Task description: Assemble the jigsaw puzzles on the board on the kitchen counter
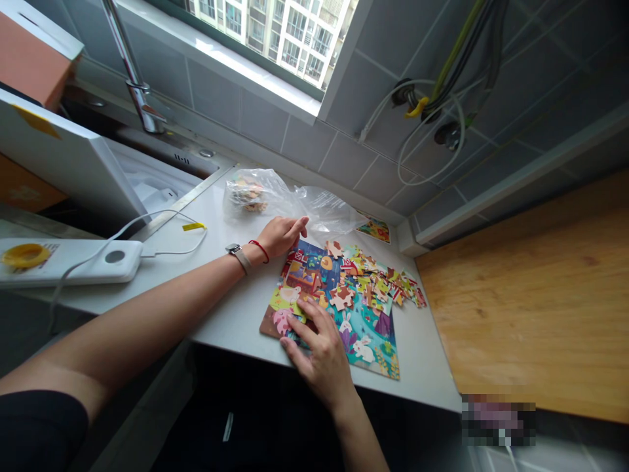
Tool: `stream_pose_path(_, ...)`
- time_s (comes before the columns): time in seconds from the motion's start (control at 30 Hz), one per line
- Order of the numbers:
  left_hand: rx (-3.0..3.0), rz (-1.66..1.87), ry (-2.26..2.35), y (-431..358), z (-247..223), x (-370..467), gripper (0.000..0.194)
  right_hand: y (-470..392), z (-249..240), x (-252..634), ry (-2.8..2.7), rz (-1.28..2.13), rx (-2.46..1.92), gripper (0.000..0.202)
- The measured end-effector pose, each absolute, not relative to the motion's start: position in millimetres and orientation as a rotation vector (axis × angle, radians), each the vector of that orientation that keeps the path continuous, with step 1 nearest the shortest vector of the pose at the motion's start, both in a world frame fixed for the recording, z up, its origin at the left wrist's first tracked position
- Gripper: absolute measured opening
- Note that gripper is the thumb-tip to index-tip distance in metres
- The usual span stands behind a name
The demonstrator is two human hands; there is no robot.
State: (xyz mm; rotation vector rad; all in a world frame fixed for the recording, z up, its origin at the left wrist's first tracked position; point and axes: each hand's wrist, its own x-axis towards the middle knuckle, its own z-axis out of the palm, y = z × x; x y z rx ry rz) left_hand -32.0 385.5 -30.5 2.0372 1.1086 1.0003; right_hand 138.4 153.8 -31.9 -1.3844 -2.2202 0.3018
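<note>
A colourful jigsaw puzzle (pixel 363 341) with farm animals and white rabbits lies flat on the white counter. Several loose puzzle pieces (pixel 376 288) are heaped over its upper right part and spill past its edge. My left hand (pixel 282 236), with a watch and a red cord at the wrist, is at the puzzle's upper left corner. Its fingers are bent together; whatever they may hold is hidden. Across the lower left of the puzzle, my right hand (pixel 322 351) rests with its fingers stretched and slightly apart, touching the picture.
Behind the puzzle lies a clear plastic bag (pixel 270 187) with pieces inside, beside a small printed card (pixel 374 228). A white power strip (pixel 98 259) with a cable stands left, near the sink tap (pixel 145 108). A wooden panel (pixel 531 295) borders the counter at right.
</note>
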Motion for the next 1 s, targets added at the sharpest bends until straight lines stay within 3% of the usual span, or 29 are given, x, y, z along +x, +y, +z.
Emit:
stream_pose_path(0.13,2.037,1.032,1.134,388.0,-33.1,-32.1,0.084,151.9,-31.3,145.9,-2.066,0.415,-1.365,0.052)
stream_pose_path(0.33,2.009,1.062,1.118,392.9,-40.4,-33.9,0.079,146.4,-29.7,152.4,-1.616,0.490,-1.327,0.042)
stream_pose_path(0.7,1.796,1.125,1.265,390.3,-33.7,-32.8,0.072,146.2,-23.3,148.1,-1.556,0.427,-1.269,0.028)
stream_pose_path(0.87,1.794,1.112,1.351,373.2,-23.4,-42.1,0.076,150.5,-18.0,208.8,-1.495,0.177,-1.380,0.027)
stream_pose_path(1.0,1.908,0.960,1.238,318.7,-18.4,-72.7,0.068,163.2,-15.3,294.5,-1.397,-0.057,-1.872,0.024)
